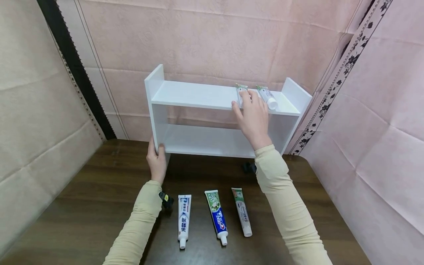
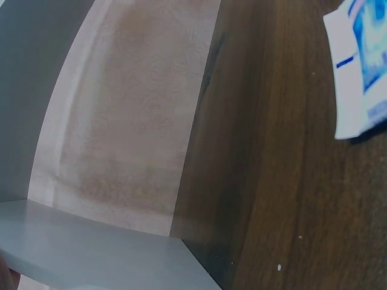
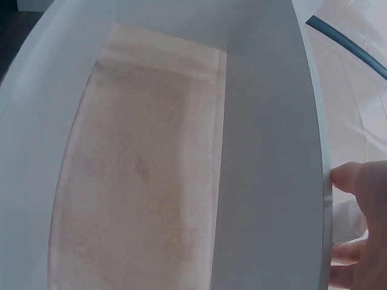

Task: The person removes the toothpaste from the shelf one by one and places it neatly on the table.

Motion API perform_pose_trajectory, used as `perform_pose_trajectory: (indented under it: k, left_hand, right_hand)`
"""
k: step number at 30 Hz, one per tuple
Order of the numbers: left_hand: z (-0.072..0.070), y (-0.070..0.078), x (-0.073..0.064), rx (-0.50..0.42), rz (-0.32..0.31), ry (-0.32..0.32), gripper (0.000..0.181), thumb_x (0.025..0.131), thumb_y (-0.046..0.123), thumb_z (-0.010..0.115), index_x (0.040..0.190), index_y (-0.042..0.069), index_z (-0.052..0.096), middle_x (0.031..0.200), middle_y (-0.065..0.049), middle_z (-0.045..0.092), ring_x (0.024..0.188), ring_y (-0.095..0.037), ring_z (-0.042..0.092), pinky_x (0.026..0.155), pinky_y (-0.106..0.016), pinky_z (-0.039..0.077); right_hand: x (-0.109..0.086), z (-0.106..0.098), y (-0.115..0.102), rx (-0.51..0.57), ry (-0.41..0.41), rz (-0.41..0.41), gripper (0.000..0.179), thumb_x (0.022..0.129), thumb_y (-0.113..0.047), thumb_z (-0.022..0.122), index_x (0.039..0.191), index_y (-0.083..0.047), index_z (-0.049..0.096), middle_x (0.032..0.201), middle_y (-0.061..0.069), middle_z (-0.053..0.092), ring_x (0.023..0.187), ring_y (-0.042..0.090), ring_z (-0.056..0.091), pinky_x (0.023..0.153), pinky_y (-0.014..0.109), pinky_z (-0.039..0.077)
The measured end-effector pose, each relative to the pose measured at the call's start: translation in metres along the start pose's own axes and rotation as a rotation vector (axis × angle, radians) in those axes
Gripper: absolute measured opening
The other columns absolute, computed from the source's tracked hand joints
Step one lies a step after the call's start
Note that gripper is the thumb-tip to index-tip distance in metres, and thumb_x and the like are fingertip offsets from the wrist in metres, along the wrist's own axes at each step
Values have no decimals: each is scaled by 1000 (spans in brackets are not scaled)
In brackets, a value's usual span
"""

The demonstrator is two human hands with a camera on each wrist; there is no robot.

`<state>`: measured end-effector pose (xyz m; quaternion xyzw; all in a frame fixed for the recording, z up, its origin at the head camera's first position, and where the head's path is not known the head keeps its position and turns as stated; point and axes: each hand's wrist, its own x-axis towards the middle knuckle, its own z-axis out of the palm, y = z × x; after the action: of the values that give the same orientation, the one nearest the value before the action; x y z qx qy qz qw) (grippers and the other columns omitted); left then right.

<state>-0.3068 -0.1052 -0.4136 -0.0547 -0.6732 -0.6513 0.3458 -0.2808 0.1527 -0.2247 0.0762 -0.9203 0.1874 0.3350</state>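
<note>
A white two-tier shelf (image 1: 195,95) stands at the back of the table. My left hand (image 1: 156,163) grips the lower part of its left side panel, thumb on the front. Over the upper board, my right hand (image 1: 254,119) pinches a toothpaste tube (image 1: 242,88), which the fingers mostly cover. Its white end (image 3: 349,222) shows between thumb and fingers in the right wrist view. Just right of that hand lies a second toothpaste tube (image 1: 267,97), white cap toward the front. In the left wrist view, only a fingertip (image 2: 8,278) shows at the panel's edge.
On the brown table (image 1: 99,198), in front of the shelf, lie a white-and-blue toothpaste tube (image 1: 183,221), a green-and-blue one (image 1: 216,216) and a green-and-white one (image 1: 242,212). Pink cloth (image 1: 215,40) hangs behind the shelf and along both sides.
</note>
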Motion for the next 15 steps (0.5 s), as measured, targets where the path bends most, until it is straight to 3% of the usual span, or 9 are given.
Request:
perform_pose_trajectory:
  k: [15]
  left_hand:
    - [1,0,0,-3,27,8,48,99,4,43,146,7,41,143,-20,49,128,-31,49,105,-53,39]
  right_hand:
    - [-10,1,2,18,137,-53,29,97,-23,55,119,-4,59,127,19,55,116,34,53,96,46,40]
